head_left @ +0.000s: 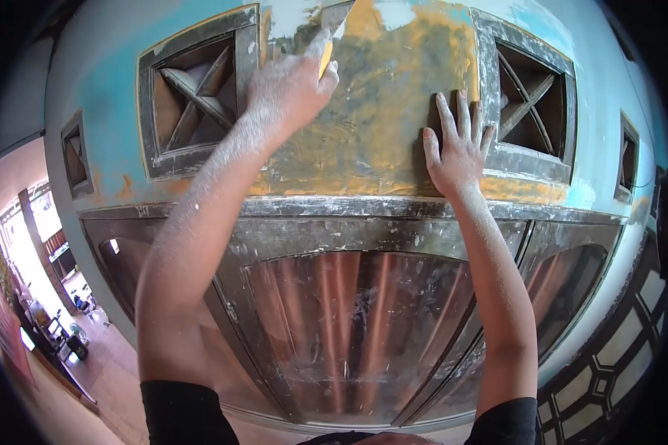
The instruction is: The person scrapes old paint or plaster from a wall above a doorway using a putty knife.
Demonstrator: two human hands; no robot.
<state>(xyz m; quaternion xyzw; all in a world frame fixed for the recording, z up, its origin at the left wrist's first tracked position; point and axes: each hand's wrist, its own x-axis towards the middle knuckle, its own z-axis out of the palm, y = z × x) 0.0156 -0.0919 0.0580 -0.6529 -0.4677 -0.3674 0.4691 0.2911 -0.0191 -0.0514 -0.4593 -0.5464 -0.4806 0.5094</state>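
Observation:
My left hand, coated in white dust, is closed around the yellow handle of a putty knife. Its metal blade points up against the top of the wall panel, where white and grey patches show among worn orange and dark paint. To the right, my right hand lies on the same panel with fingers spread and pointing up. Dust covers that hand and its forearm too. The fingertips are close to the frame of the right vent.
A left vent with crossed slats mirrors the right one. Below the panel runs a scuffed dark wooden frame with glass panes and reddish curtains behind. At the far left, an opening shows a floor with scattered items.

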